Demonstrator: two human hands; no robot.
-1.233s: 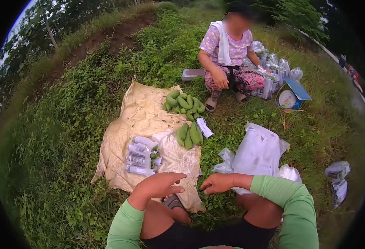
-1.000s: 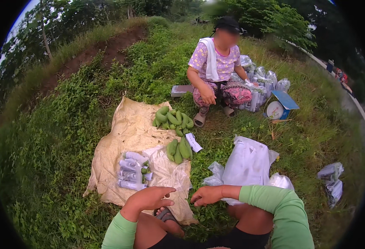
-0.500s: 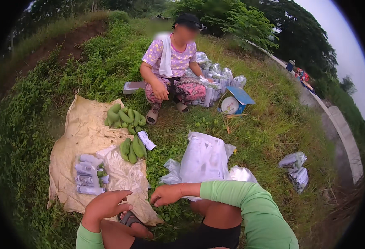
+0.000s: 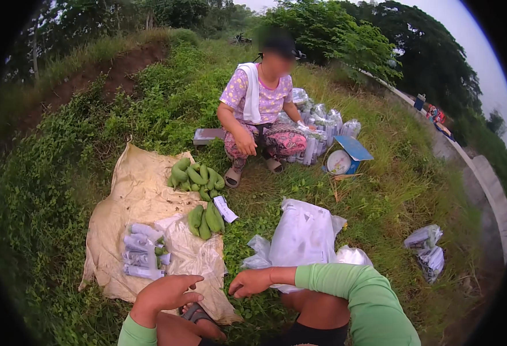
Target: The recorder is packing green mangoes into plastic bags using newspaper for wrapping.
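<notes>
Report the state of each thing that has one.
Left hand: open, thumb and fingers apart.
Right hand: fingers loosely bent.
Green fruits: unwrapped, in two piles.
Small bundles: wrapped, lying in a row.
Sack: spread out, creased.
Big white bag: filled.
Scale: dial facing the camera.

Bare hands (image 4: 166, 293), wrapped bundles (image 4: 140, 254), green fruit (image 4: 212, 219)

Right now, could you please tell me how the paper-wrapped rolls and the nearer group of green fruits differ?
Covering: the paper-wrapped rolls are mostly hidden by wrapping, while the green fruits are bare.
Colour: the rolls look whitish-grey with a little green at their right ends; the fruits are green all over.
Pose: the rolls lie across the picture; the fruits point roughly up and down it.
Shared: both are long, narrow shapes grouped side by side.
</notes>
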